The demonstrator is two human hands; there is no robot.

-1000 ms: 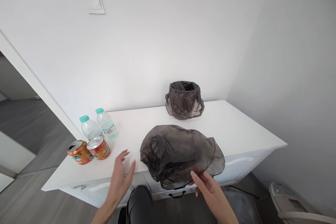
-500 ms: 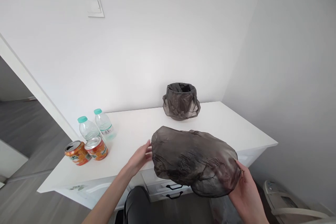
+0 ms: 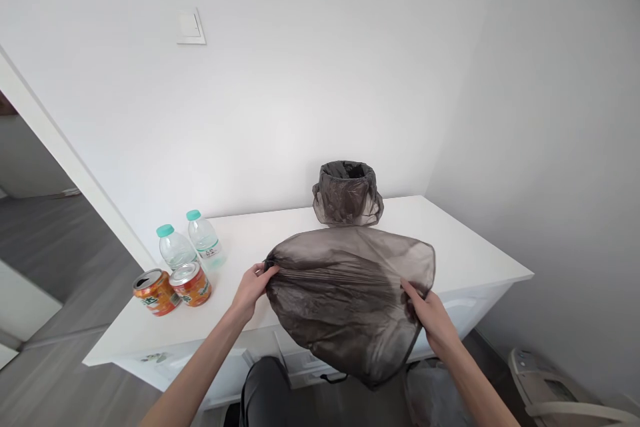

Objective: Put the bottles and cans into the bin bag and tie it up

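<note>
A thin, dark see-through garbage bag (image 3: 345, 300) is stretched sideways between my hands, above the front edge of the white cabinet top. My left hand (image 3: 254, 285) pinches its gathered left end. On the other side, my right hand (image 3: 427, 313) grips the bag near its open-looking right edge, with the thumb on the outside and the other fingers partly hidden behind the film. Behind the bag stands a small bin lined with a similar dark bag (image 3: 347, 193), the liner folded down over its rim.
At the left of the white cabinet top (image 3: 265, 233) stand two orange cans (image 3: 191, 285) and two clear bottles with teal caps (image 3: 204, 237). A wall rises behind. A beige appliance (image 3: 555, 387) and a clear plastic bag (image 3: 435, 393) are on the floor at the right.
The bag has been pulled out longer and flatter. My left hand has closed on its gathered end, and my right hand has moved left and up along the other edge.
</note>
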